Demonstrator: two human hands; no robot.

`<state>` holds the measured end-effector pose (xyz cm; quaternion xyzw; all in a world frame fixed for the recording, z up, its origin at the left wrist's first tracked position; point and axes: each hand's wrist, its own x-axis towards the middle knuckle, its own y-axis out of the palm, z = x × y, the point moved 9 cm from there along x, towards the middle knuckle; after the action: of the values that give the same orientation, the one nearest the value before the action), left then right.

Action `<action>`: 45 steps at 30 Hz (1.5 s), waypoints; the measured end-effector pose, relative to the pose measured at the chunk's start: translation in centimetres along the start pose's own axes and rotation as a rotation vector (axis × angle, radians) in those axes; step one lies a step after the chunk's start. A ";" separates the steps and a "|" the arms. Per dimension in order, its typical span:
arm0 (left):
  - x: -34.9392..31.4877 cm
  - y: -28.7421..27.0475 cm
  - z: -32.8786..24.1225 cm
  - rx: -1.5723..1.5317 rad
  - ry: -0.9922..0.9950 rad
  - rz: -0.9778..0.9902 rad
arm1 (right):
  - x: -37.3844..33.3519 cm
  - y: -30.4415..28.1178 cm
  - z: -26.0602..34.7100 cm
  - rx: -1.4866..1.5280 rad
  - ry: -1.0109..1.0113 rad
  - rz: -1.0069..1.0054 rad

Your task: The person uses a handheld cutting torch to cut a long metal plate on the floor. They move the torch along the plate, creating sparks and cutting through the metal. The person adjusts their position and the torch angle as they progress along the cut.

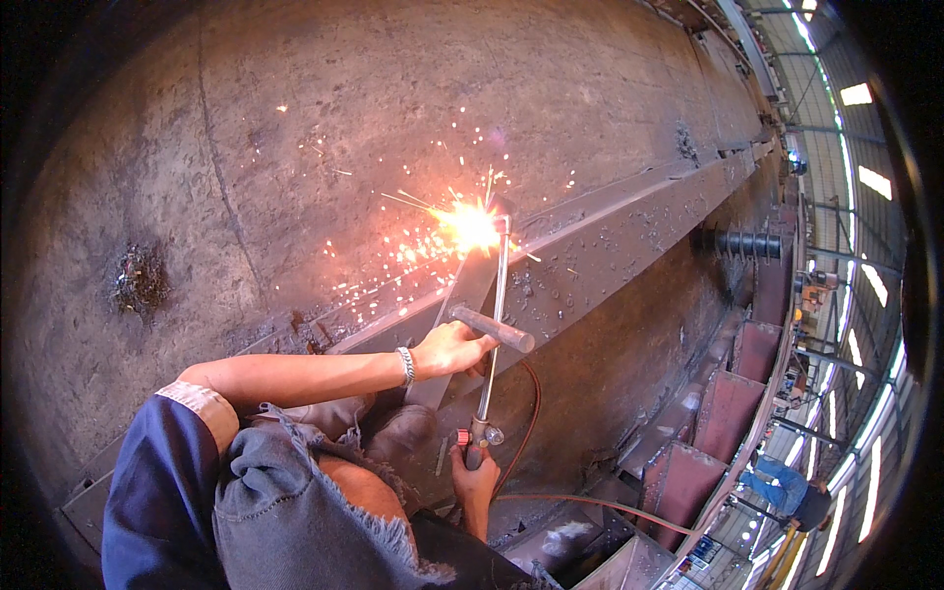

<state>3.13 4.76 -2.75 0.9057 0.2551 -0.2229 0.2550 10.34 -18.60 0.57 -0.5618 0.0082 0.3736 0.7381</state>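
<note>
My right hand (475, 480) grips the valve end of a long cutting torch (495, 324) whose thin tube runs up to a bright flame (472, 226) throwing sparks off a rusty steel beam (610, 246). My left hand (449, 348), with a metal bracelet at the wrist, holds a short grey metal bar (495, 329) lying across the torch tube. My knee in torn jeans (315, 492) fills the lower left.
A large rusty steel plate (295, 128) spreads behind the beam, with a pile of slag (138, 280) at left. An orange hose (590, 503) trails from the torch. Steel brackets (728, 408) line the lower right. A person in blue (787, 487) stands below at right.
</note>
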 end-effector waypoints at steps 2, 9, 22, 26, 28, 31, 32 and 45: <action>0.2 0.1 0.2 -0.007 -0.005 0.008 | 0.0 0.0 0.0 -0.028 -0.001 -0.003; 0.1 0.1 0.1 0.010 -0.009 0.019 | -0.1 -0.2 0.6 -0.006 -0.008 -0.012; 0.7 0.3 0.7 -0.026 -0.009 0.029 | 0.0 0.0 -0.4 -0.028 0.002 -0.011; 0.5 0.3 0.5 -0.035 -0.012 0.022 | 0.0 0.1 -0.4 -0.035 0.001 0.011; 0.4 0.3 0.4 -0.029 -0.019 0.026 | -0.1 0.1 -0.1 -0.040 -0.011 0.015; 0.2 0.3 0.2 -0.020 -0.024 0.031 | -0.2 -0.1 0.1 -0.035 -0.020 0.009; 0.3 0.3 0.3 -0.020 -0.024 0.029 | -0.2 -0.1 0.2 -0.033 -0.021 0.010; 1.1 0.4 1.3 -0.017 -0.028 0.032 | -0.1 0.1 -0.5 -0.021 0.015 0.002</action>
<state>3.85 4.12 -4.18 0.9043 0.2388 -0.2291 0.2696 10.46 -19.04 0.37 -0.5721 0.0101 0.3702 0.7318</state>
